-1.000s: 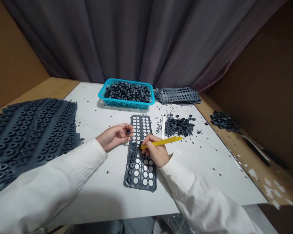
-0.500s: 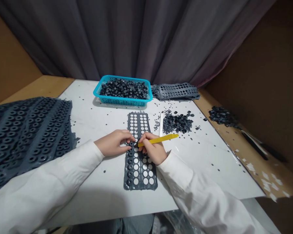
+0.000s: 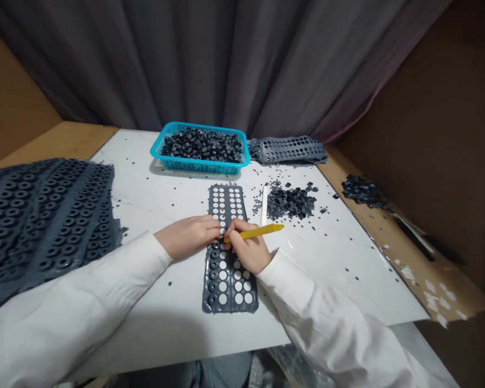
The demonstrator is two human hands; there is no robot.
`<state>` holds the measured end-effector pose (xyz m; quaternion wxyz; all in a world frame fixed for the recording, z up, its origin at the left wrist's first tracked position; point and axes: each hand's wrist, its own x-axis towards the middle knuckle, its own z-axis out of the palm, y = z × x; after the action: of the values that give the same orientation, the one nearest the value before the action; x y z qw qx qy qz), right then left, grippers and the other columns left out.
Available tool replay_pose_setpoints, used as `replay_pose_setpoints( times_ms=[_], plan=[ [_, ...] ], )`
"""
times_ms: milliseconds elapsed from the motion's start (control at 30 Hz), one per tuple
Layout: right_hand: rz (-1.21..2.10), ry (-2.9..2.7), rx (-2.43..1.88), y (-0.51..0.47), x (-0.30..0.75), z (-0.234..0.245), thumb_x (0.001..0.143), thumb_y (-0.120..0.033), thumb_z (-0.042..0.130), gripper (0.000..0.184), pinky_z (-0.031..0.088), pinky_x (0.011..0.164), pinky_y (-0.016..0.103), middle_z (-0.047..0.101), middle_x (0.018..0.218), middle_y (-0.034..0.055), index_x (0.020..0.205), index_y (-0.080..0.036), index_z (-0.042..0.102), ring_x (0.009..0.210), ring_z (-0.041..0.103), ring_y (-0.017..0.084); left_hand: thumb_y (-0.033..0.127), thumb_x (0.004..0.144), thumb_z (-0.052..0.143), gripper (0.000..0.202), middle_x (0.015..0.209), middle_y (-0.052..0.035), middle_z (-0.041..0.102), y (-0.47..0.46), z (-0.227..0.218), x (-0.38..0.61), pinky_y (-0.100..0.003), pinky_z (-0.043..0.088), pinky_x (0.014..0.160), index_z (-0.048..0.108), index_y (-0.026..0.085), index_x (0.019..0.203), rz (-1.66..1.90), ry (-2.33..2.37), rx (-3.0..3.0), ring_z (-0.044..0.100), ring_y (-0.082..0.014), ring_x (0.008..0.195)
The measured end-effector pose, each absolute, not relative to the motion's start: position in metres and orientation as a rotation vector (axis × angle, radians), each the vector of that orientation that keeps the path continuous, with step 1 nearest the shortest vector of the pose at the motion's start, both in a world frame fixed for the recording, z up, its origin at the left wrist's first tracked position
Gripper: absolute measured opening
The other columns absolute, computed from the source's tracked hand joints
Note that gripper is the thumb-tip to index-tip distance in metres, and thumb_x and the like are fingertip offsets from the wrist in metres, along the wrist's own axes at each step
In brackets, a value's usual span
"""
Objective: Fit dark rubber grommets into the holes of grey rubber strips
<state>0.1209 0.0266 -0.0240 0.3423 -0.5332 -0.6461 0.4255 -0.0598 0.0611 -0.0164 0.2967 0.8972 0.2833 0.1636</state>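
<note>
A dark grey perforated rubber strip (image 3: 229, 277) lies lengthwise on the white table (image 3: 331, 258), with small dark rings seated in many of its lower holes. My left hand (image 3: 188, 236) rests its curled fingertips on the strip, and whatever they pinch is hidden. My right hand (image 3: 248, 245) is shut on a yellow flat-bladed tool (image 3: 258, 232), its tip at the strip beside my left fingers. The upper holes show white table through them.
A teal plastic basket (image 3: 194, 167) full of dark rings stands at the back. A used perforated sheet (image 3: 286, 150) lies to its right. A loose pile of dark pieces (image 3: 290, 202) and a white stick (image 3: 263, 206) lie right of the strip. A large ringed sheet (image 3: 44, 210) covers the left.
My left hand has come down from holding a ring above the strip to touch the strip beside the yellow tool's tip. The whole view has drifted slightly.
</note>
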Motion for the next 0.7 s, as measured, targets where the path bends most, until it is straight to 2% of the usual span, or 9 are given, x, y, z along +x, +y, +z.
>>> replay_pose_setpoints(
  times_ms=[233,433,500,600,700],
  plan=[
    [1.128,-1.681,-1.353,0.028,0.122,-0.029,0.075,-0.013,0.043,0.018,0.038,0.050,0.022,0.054,0.048,-0.0038,0.059,-0.019,0.050,0.047,0.049,0.011,0.024,0.085,0.051,0.017,0.080,-0.0070,0.065,0.063,-0.021,-0.063,-0.027,0.042,0.072,0.066,0.019,0.081,0.651,0.837,2.198,0.057,-0.0188,0.077],
    [1.187,-1.618,-1.351,0.028,0.123,-0.029,0.074,-0.014,0.044,0.017,0.038,0.047,0.021,0.055,0.048,-0.0040,0.060,-0.019,0.052,0.046,0.050,0.011,0.031,0.074,0.065,0.015,0.076,-0.0046,0.065,0.072,-0.002,-0.073,-0.025,0.043,0.064,0.066,0.016,0.076,0.987,1.219,1.664,0.056,-0.0173,0.071],
    [1.217,-1.591,-1.331,0.027,0.123,-0.028,0.074,-0.014,0.044,0.016,0.039,0.047,0.021,0.056,0.049,-0.0038,0.062,-0.019,0.053,0.046,0.050,0.011,0.034,0.069,0.070,0.022,0.074,-0.0044,0.064,0.072,-0.003,-0.076,-0.023,0.041,0.056,0.067,0.015,0.078,0.949,1.172,1.392,0.052,-0.0136,0.063],
    [1.251,-1.528,-1.287,0.025,0.124,-0.026,0.074,-0.016,0.044,0.014,0.040,0.047,0.021,0.057,0.051,-0.0034,0.065,-0.019,0.054,0.047,0.052,0.011,0.035,0.065,0.075,0.030,0.072,-0.0048,0.063,0.065,-0.010,-0.074,-0.018,0.031,0.044,0.068,0.011,0.082,0.848,0.999,1.021,0.038,-0.0055,0.049],
    [1.247,-1.463,-1.237,0.023,0.125,-0.024,0.079,-0.019,0.044,0.014,0.042,0.047,0.022,0.059,0.054,-0.0024,0.069,-0.019,0.054,0.048,0.054,0.012,0.031,0.064,0.077,0.031,0.073,-0.0053,0.061,0.057,-0.015,-0.067,-0.014,0.025,0.041,0.067,0.009,0.084,0.844,0.843,0.776,0.033,-0.0019,0.047]
  ],
)
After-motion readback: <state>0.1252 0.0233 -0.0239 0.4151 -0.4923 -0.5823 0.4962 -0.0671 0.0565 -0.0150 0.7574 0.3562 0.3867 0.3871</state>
